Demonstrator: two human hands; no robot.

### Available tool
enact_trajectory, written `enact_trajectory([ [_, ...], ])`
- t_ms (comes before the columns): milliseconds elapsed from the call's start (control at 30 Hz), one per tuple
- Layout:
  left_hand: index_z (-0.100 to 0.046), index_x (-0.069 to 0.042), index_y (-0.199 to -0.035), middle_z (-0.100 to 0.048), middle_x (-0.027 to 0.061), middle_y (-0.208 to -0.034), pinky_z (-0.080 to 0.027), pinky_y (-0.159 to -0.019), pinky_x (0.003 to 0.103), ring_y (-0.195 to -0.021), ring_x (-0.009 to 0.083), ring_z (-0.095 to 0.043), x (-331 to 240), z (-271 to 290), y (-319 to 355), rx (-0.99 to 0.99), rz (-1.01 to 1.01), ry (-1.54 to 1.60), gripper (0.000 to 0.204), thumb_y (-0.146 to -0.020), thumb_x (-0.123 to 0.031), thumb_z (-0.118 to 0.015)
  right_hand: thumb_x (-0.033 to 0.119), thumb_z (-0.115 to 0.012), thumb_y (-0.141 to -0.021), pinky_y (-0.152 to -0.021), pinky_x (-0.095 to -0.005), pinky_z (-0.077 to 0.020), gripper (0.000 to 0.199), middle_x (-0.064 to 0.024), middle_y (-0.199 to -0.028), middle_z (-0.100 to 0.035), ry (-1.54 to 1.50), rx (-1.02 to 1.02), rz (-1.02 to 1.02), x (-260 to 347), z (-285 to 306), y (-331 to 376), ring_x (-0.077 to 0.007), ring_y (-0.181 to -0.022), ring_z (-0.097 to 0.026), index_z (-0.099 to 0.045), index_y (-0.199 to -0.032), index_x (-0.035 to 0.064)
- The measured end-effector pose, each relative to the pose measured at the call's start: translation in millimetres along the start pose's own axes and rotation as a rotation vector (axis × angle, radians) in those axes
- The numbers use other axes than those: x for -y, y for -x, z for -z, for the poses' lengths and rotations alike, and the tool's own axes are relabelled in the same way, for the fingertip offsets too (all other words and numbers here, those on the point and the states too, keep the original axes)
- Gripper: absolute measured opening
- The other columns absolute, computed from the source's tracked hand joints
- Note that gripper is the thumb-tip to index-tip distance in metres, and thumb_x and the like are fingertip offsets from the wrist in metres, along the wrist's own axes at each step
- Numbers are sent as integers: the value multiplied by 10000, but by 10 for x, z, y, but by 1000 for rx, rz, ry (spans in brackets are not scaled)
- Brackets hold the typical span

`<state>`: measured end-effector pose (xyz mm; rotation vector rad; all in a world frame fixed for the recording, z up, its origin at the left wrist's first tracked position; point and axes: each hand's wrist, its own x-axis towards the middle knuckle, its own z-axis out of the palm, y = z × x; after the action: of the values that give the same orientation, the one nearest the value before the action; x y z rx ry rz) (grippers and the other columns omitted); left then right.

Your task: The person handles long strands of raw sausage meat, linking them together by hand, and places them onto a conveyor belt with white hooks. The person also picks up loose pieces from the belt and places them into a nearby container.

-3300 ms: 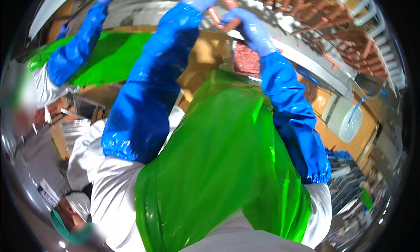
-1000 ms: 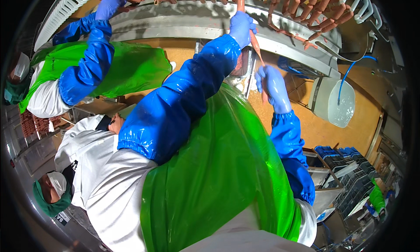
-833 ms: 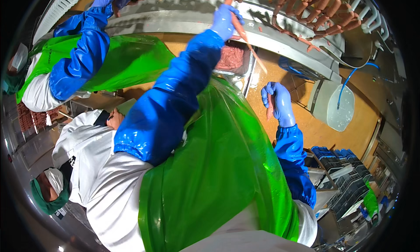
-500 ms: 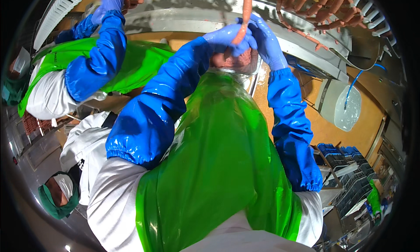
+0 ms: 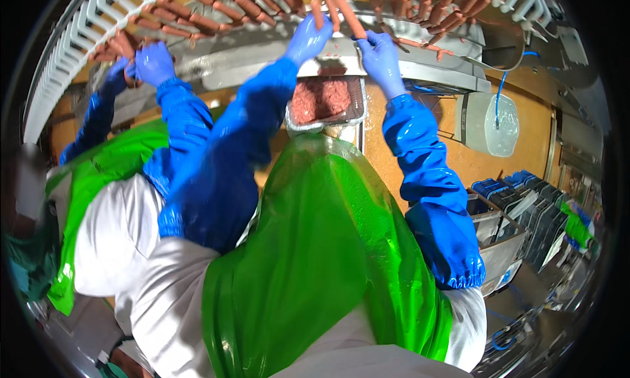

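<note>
Sausage link [image 5: 350, 18] slants down from the other links [image 5: 252, 9] hung along the upper edge, its lower end at the person's right hand [image 5: 382, 60], over the front of the metal tabletop [image 5: 226, 75]. The likeliest trouble looks to be a split casing: the filling seems soft, and a hard pinch or a sharp pull near the end could burst it. Slick gloves might also let the link slide away, and a dropped piece could land on the tabletop, in the tray [image 5: 361, 107] of minced meat [image 5: 336, 97] or on the floor [image 5: 387, 155]. With its neighbours hanging so close, a sideways tug could tangle them. As for the grip, the right one is nearly closed, thumb and fingertips pinching the link's lower end. The left hand [image 5: 308, 40] is raised nearby, fingers up against a hanging link's tip; they are partly turned away, so whether that grip is clasped round it or merely touching cannot be told.
</note>
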<state>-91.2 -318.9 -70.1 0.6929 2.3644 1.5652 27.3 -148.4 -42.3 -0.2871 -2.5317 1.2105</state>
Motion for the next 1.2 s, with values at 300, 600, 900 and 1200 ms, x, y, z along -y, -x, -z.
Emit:
enact_trajectory([
  [300, -557, 11, -1102, -596, 204, -978, -435, -790, 508, -880, 412, -559, -692, 500, 624, 84, -296, -485, 334, -954, -286, -516, 33, -560, -859, -939, -307, -471, 349, -80, -1099, -575, -1596, 167, -395, 688, -599, 72, -169, -1015, -585, -527, -1205, 9],
  [600, -504, -173, -877, -372, -61, -612, -269, -443, 243, -468, 75, -312, -1015, 244, 1417, 187, 971, 760, 487, -1003, -612, -335, 185, -699, -885, -932, -310, -471, 444, -73, -1100, -599, -979, 562, -133, 376, -543, 16, -147, -1030, -570, -526, -1250, 3],
  [900, -530, -10, -1095, -591, 110, -937, -510, -730, 309, -825, 213, -600, -1353, 482, -242, 71, 418, 1177, 272, -1020, -259, -450, 212, -704, -871, -665, -302, -493, 359, 14, -874, -596, -1197, 160, -401, 428, -637, -130, -142, -700, -560, -593, -1151, 16],
  [1200, -662, -45, -866, -622, 18, -711, -441, -596, 316, -638, 144, -560, -1060, -326, -1227, -49, 61, 427, 223, -920, -251, -596, 478, -606, -840, -684, -397, -507, 495, -168, -743, -685, -515, 346, -649, 241, -766, -376, -292, -743, -687, -684, -876, -10],
])
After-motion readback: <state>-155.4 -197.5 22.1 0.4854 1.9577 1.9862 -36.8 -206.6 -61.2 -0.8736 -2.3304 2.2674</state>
